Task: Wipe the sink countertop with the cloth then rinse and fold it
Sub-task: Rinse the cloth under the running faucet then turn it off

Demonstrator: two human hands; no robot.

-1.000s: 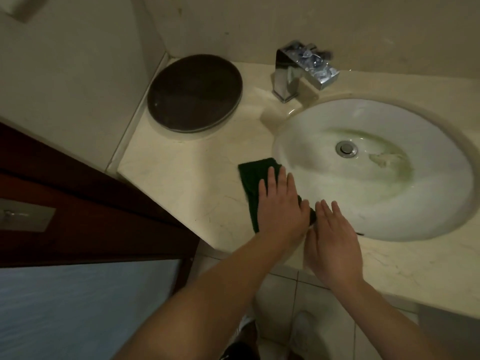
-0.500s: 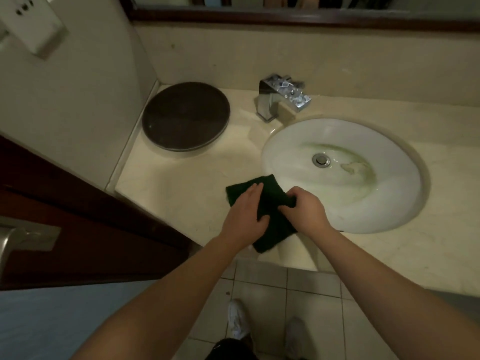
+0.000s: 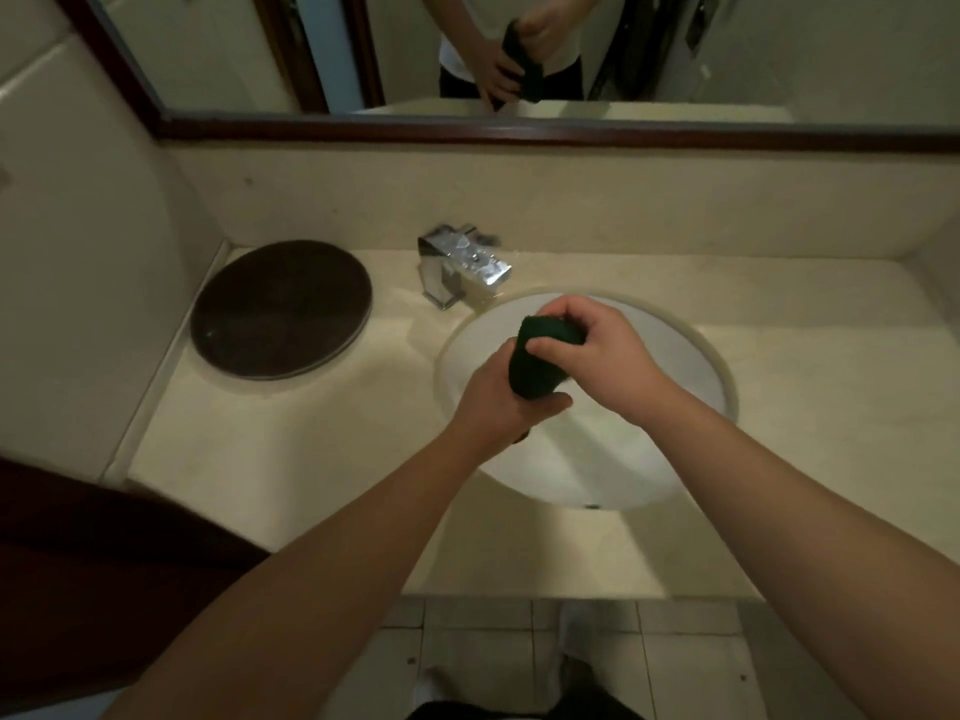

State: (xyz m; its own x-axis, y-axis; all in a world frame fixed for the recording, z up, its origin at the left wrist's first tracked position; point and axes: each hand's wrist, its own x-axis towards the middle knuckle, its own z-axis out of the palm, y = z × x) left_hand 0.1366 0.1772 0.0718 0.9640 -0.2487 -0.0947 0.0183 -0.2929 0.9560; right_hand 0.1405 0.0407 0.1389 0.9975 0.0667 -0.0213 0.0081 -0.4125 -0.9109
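Hands (image 3: pixel 493 402) grip cloth (image 3: pixel 540 361) over sink (image 3: pixel 597 459).

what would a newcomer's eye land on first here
The dark green cloth, bunched up and gripped by the left hand and right hand over the white sink basin in the middle. Next, the round dark disc on the countertop at the left, and the chrome faucet behind the basin. The mirror above reflects the hands and cloth.
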